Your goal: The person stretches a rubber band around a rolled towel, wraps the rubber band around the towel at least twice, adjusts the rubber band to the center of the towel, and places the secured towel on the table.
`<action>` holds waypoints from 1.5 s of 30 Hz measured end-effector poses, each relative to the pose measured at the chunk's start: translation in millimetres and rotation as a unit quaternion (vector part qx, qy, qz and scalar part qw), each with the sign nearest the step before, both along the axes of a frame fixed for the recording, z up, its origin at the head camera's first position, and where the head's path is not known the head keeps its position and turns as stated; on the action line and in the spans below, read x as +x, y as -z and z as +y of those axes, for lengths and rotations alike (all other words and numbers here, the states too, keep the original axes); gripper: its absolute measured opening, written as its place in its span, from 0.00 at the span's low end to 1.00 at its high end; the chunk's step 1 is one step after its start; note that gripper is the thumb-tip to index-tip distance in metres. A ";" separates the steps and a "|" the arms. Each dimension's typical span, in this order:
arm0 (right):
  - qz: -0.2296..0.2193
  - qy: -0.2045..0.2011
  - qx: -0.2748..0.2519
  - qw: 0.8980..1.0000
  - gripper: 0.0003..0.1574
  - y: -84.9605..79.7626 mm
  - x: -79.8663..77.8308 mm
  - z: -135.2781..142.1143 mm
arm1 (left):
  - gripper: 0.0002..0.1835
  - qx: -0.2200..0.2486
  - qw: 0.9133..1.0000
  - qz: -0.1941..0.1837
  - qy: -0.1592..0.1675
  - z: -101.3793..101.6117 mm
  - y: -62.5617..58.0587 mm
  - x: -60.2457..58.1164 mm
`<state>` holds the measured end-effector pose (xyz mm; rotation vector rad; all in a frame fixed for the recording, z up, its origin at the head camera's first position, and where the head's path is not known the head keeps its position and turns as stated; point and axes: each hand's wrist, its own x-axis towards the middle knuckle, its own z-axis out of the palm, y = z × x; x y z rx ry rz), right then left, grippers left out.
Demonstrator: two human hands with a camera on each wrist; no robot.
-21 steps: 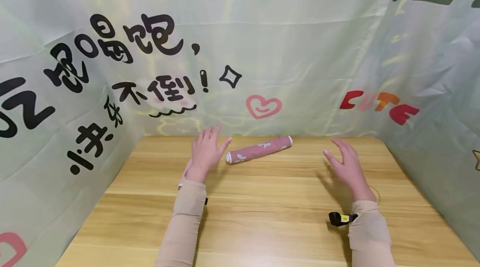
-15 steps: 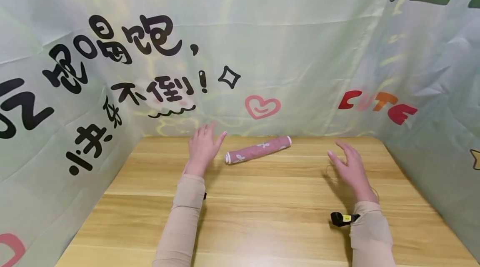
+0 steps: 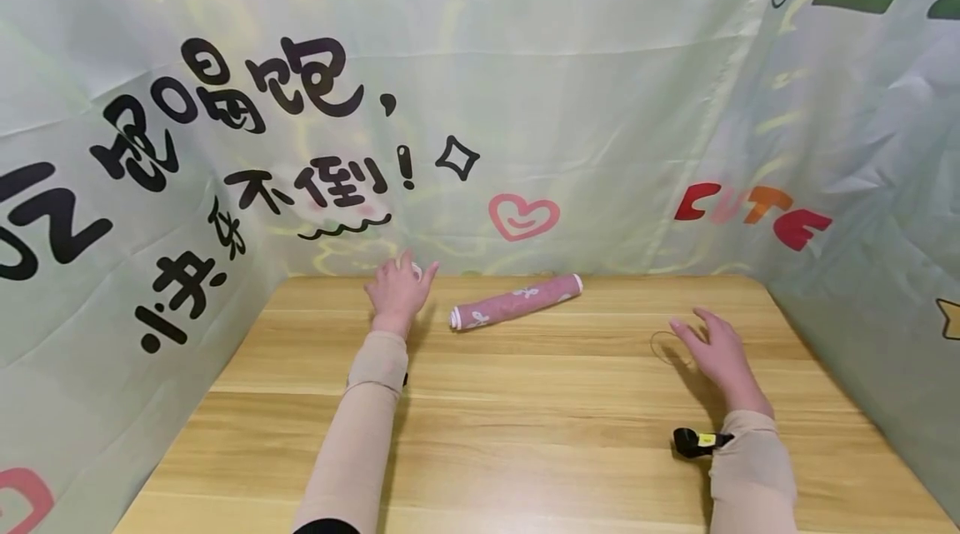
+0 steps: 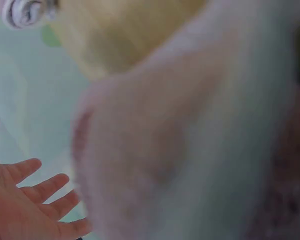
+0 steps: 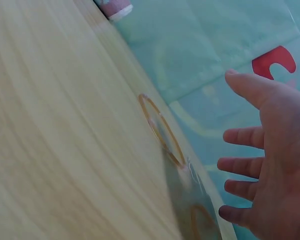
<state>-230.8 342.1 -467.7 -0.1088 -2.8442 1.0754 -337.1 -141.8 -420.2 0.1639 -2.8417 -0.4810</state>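
Observation:
At the back left of the table, my left hand [image 3: 396, 299] reaches palm-down with its fingers spread. A white-edged end of a pinkish item [image 3: 417, 271] peeks out between thumb and forefinger; the rest is hidden under the hand. In the left wrist view a large blurred pinkish-white shape [image 4: 135, 155] fills the middle, beside the extended fingers [image 4: 45, 190]. To the right of this hand lies a pink rolled cloth [image 3: 517, 302] with white bow-like prints. My right hand [image 3: 722, 357] hovers with parted fingers, holding nothing. Beneath it rests a thin amber loop [image 5: 162, 131].
Clear shiny material [image 5: 196, 175] lies between that loop and a second amber loop [image 5: 202, 212]. The wooden table [image 3: 525, 409] is walled in at the back and sides by printed fabric [image 3: 585, 117]. A black strap device [image 3: 693, 442] sits on the right wrist.
My left hand has shifted slightly left, and a white-edged end now shows at its fingers. My right hand has moved right and toward me, uncovering more of the loop. The pink rolled cloth stays put.

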 end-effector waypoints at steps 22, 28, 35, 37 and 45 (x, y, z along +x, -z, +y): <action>-0.018 -0.006 0.063 0.998 0.38 10.1 6.6 14.7 | 0.41 -0.059 0.990 -0.120 -0.053 -10.5 44.0 -13.0; 0.001 0.003 0.072 0.997 0.32 12.8 5.8 16.0 | 0.37 -0.046 0.990 -0.124 -0.056 -11.8 44.9 -13.2; 0.016 0.010 0.071 0.997 0.23 14.5 5.5 14.7 | 0.32 -0.044 0.990 -0.121 -0.052 -12.6 43.5 -14.3; 0.023 0.011 0.073 0.997 0.20 14.2 5.7 14.2 | 0.30 -0.046 0.991 -0.117 -0.050 -13.0 43.3 -15.2; 0.013 0.023 0.079 0.997 0.14 11.8 5.4 12.2 | 0.22 -0.051 0.992 -0.110 -0.044 -14.5 42.6 -18.1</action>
